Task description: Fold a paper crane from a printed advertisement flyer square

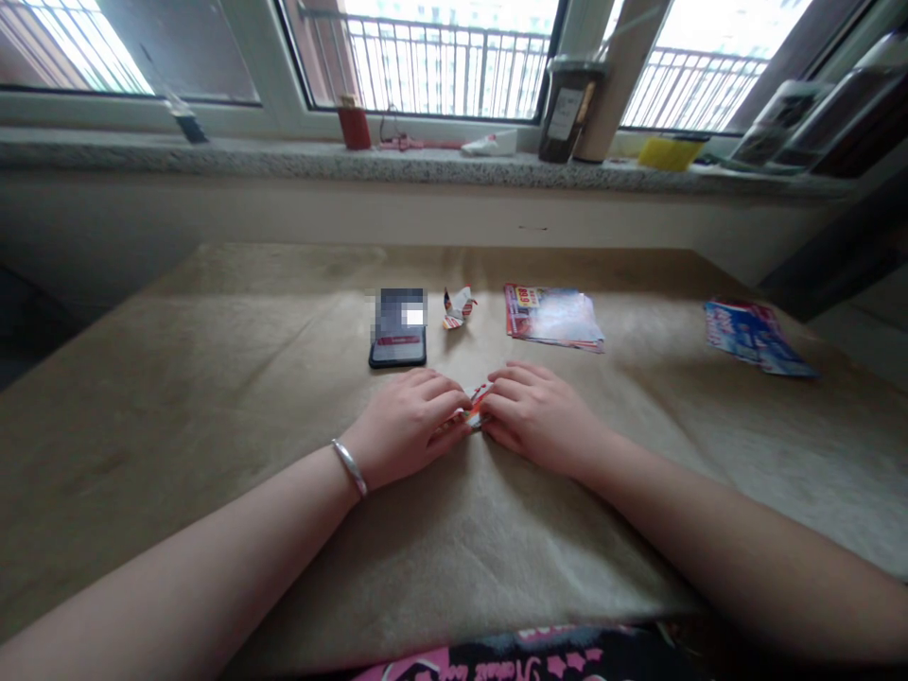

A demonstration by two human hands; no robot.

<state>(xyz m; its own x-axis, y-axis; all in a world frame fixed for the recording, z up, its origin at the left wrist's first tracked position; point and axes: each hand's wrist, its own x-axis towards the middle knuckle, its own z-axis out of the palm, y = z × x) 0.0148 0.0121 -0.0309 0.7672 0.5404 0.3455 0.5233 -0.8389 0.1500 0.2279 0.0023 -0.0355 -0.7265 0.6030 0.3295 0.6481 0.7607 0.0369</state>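
Between my two hands lies a small piece of folded, printed paper (477, 409), white with red and orange, mostly covered by my fingers. My left hand (415, 416), with a silver bangle (350, 467) at its wrist, grips the paper's left side. On the right side, the fingers of my right hand (535, 414) close on the same paper. Both hands rest low over the table. Just beyond them stands a folded paper bird (459, 307) with striped, colourful print. A phone (398, 331) lies to its left, its screen partly blurred out.
A stack of glossy printed sheets (553, 317) lies right of the paper bird. More blue printed leaflets (759, 336) sit at the far right. The brown-covered table (213, 378) meets a wall below a stone windowsill (270, 163), which holds a red container (353, 125), a dark jar (566, 112) and other items.
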